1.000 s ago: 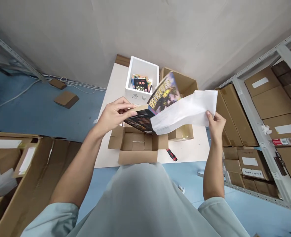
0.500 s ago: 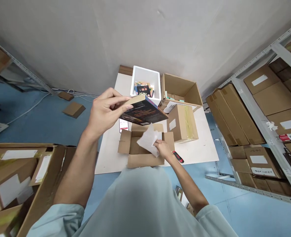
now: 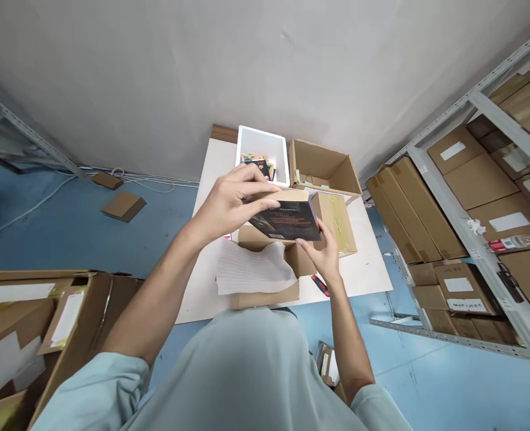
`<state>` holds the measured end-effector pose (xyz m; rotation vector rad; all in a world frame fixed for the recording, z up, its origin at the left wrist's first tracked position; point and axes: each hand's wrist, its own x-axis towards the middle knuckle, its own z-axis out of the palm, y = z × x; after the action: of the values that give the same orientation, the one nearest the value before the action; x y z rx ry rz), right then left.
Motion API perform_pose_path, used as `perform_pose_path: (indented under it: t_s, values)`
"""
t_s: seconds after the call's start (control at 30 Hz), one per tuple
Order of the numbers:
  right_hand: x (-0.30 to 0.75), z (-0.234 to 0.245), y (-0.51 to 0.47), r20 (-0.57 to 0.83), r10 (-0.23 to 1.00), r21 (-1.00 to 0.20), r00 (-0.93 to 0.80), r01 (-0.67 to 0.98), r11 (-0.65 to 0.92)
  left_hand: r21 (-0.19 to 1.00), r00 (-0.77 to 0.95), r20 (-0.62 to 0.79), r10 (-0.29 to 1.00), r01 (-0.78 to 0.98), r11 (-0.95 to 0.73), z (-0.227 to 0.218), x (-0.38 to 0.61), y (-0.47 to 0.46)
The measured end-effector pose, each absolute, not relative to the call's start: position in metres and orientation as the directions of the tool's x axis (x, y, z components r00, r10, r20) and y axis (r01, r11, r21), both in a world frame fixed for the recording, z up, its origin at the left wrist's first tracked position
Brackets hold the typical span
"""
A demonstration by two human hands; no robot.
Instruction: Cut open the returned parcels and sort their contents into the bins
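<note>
A dark-covered book (image 3: pixel 287 221) is held up above the table between my two hands. My left hand (image 3: pixel 235 200) pinches its left upper edge, thumb on the near cover. At its lower right corner, my right hand (image 3: pixel 325 248) grips the book with thumb and fingers. Below lies a white foam sheet (image 3: pixel 256 269), spread across an open cardboard box (image 3: pixel 265 299) and hanging past its left side. The box's far part is partly hidden by the book. A red and black box cutter (image 3: pixel 321 285) rests to the right of the box, near my right wrist.
A white bin (image 3: pixel 263 140) with several books and an open carton (image 3: pixel 325 158) stand at the table's back. A taped carton (image 3: pixel 336 221) sits at right. Shelves of cartons (image 3: pixel 456 287) flank the right; a large box (image 3: pixel 94 329) of packages is at left.
My right hand has let go of the foam sheet and taken hold of the book. The sheet now lies spread over the box. The book has shifted right with my left hand.
</note>
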<state>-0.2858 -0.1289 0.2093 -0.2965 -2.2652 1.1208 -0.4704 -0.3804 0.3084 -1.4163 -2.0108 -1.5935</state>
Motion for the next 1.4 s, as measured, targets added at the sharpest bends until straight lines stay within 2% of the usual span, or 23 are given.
perform_pose_path:
  t_s: [0.1,0.17,0.23,0.3,0.37,0.43,0.53,0.7,0.83,0.97,1.07,1.13,1.27,1.4]
  values:
    - [-0.279,0.210,-0.137,0.341,0.526,-0.862,-0.779,-0.035,0.506,0.624,-0.509,0.674,0.536,0.780,-0.045,0.308,-0.470,-0.368]
    - [-0.272,0.210,-0.138,0.310,0.564,-0.899,-0.765,-0.043,0.436,0.665,-0.593,0.666,0.452,0.747,0.000,0.295,-0.472,-0.361]
    - [-0.265,0.212,-0.136,0.288,0.595,-0.925,-0.750,-0.058,0.374,0.762,-0.725,0.605,0.329,0.647,0.024,0.271,-0.472,-0.353]
    - [-0.261,0.213,-0.131,0.241,0.618,-0.955,-0.748,-0.070,0.288,0.888,-0.848,0.451,0.280,0.459,-0.041,0.241,-0.466,-0.345]
    - [-0.259,0.212,-0.124,0.163,0.632,-0.984,-0.757,-0.080,0.159,0.977,-0.892,0.209,0.401,0.172,-0.128,0.211,-0.451,-0.337]
    - [-0.260,0.208,-0.116,0.082,0.643,-0.996,-0.762,-0.092,0.018,0.985,-0.847,0.002,0.532,-0.090,-0.147,0.188,-0.430,-0.328]
    - [-0.263,0.196,-0.102,-0.010,0.659,-0.984,-0.752,-0.110,-0.141,0.967,-0.810,-0.090,0.579,-0.211,-0.144,0.171,-0.399,-0.312]
    - [-0.264,0.177,-0.076,-0.084,0.666,-0.965,-0.741,-0.106,-0.239,0.957,-0.850,-0.161,0.501,-0.258,-0.130,0.175,-0.381,-0.283]
    - [-0.264,0.172,-0.051,-0.084,0.647,-0.977,-0.758,-0.066,-0.205,0.959,-0.861,-0.160,0.482,-0.251,-0.129,0.189,-0.372,-0.262]
    - [-0.264,0.173,-0.037,-0.005,0.675,-0.999,-0.738,-0.023,-0.032,0.993,-0.927,-0.089,0.364,-0.111,-0.039,0.200,-0.349,-0.234]
    - [-0.262,0.175,-0.046,-0.007,0.581,-0.996,-0.814,-0.048,-0.080,0.986,-0.955,-0.004,0.297,0.045,0.159,0.198,-0.326,-0.210]
    - [-0.260,0.176,-0.054,0.006,0.530,-0.989,-0.848,-0.084,-0.124,0.961,-0.945,0.071,0.318,0.150,0.231,0.194,-0.310,-0.192]
    - [-0.258,0.172,-0.050,0.025,0.602,-0.980,-0.798,-0.139,-0.143,0.924,-0.902,0.190,0.388,0.298,0.240,0.186,-0.287,-0.162]
    - [-0.261,0.160,-0.008,-0.007,0.626,-0.967,-0.779,-0.156,-0.204,0.947,-0.897,0.069,0.437,0.197,0.255,0.187,-0.295,-0.154]
